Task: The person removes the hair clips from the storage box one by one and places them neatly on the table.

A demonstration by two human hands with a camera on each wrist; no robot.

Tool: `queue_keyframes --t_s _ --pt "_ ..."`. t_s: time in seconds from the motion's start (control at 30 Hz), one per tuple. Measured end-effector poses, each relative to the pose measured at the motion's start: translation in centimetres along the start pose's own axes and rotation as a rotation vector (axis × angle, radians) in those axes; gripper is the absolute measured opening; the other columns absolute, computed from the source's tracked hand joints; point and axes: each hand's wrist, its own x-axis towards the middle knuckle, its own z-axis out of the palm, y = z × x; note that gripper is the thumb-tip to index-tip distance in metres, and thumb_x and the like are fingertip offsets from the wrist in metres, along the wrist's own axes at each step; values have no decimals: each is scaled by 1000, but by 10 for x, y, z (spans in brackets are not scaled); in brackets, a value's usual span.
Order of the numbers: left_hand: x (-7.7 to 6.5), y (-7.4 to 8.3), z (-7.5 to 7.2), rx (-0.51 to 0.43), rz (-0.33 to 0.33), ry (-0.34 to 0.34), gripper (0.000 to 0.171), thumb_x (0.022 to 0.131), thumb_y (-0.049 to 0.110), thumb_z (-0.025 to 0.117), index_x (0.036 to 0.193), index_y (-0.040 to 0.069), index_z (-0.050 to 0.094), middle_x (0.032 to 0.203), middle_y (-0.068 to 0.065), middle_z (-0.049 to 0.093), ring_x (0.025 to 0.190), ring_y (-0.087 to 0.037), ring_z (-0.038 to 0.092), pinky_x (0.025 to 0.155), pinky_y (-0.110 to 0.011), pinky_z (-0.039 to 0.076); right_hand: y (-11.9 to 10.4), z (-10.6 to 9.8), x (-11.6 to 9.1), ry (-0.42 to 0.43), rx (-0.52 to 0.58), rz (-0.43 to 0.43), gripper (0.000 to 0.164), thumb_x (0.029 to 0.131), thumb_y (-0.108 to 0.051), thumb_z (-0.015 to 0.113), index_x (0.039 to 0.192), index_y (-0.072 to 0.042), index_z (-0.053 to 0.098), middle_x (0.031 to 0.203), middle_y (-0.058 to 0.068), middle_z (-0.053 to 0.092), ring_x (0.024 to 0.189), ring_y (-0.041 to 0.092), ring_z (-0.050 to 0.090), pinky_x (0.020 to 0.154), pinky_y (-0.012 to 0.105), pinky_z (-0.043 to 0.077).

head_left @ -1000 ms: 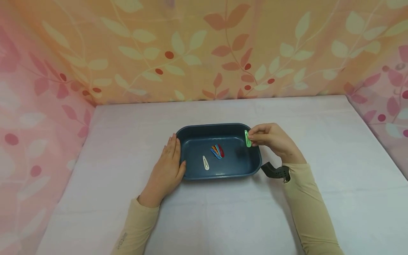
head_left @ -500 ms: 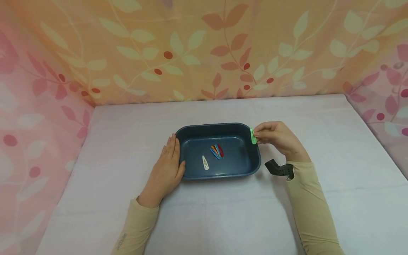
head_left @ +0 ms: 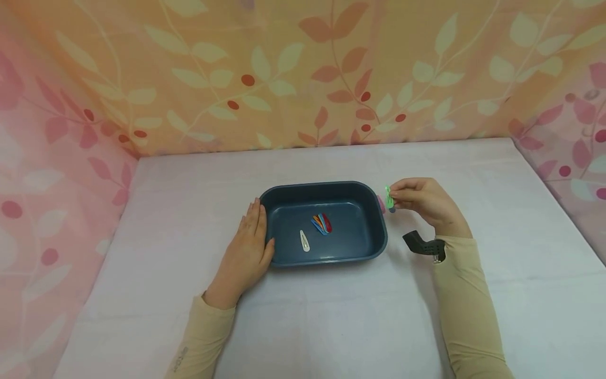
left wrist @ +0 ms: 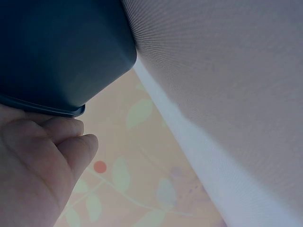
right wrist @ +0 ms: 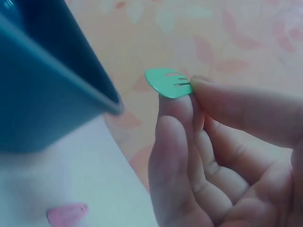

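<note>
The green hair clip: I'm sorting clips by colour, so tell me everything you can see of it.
The green hair clip is slim and tapered, with a rounded broad end and slots cut lengthwise; it looks like glossy painted metal. The right hand pinches it in the air just outside the blue tray, apart from the rim. Whether it is snapped shut is unclear.

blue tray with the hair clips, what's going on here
A person's right grip pinches a glossy light green, slotted hair clip just outside the right end of a dark blue, rounded-rectangular, plastic-looking tray. The left grip rests against the tray's left end. Inside lie a white teardrop-shaped hair clip and a fanned group of blue, orange and red clips. A pink hair clip lies outside it, on the white table.
</note>
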Motion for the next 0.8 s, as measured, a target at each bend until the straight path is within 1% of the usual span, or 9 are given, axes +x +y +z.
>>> queue_keyframes --t_s 0.13,0.27,0.43,0.53,0.63,0.8 --pt "0 0 -1 -5 13 13 66 92 18 49 140 -19 23 152 -29 10 140 -38 15 109 -50 22 5 -10 1 35 50 44 17 88 7 57 85 -1 72 75 5 67 64 14 63 64 24 54" --pt "0 -1 -1 -7 15 7 66 92 18 50 140 -18 22 152 -29 8 141 -37 13 110 -49 21 11 -19 2 71 102 106 19 89 7 57 84 -1 73 75 5 67 64 14 64 64 25 54" --pt "0 -1 -1 -7 18 10 66 92 18 49 140 -19 22 152 -29 9 141 -37 14 110 -49 21 17 -28 3 93 111 134 24 89 8 55 81 -4 74 76 5 69 66 13 65 65 24 54" --pt "1 -1 0 -8 21 19 66 92 18 49 140 -19 23 151 -30 10 140 -38 15 109 -50 22 19 -32 4 103 88 138 23 89 7 57 80 -5 74 77 4 69 67 13 65 66 24 54" --pt "0 -2 0 -5 23 24 66 91 18 49 139 -19 23 151 -30 11 140 -39 15 109 -50 22 22 -34 5 120 40 144 20 88 6 60 79 -5 74 78 4 69 68 12 66 67 25 55" --pt "1 -2 0 2 22 14 66 92 18 49 140 -19 21 152 -30 10 140 -39 15 110 -49 21 26 -37 6 176 -136 165 14 86 0 64 80 -9 73 77 0 69 69 9 64 67 23 54"
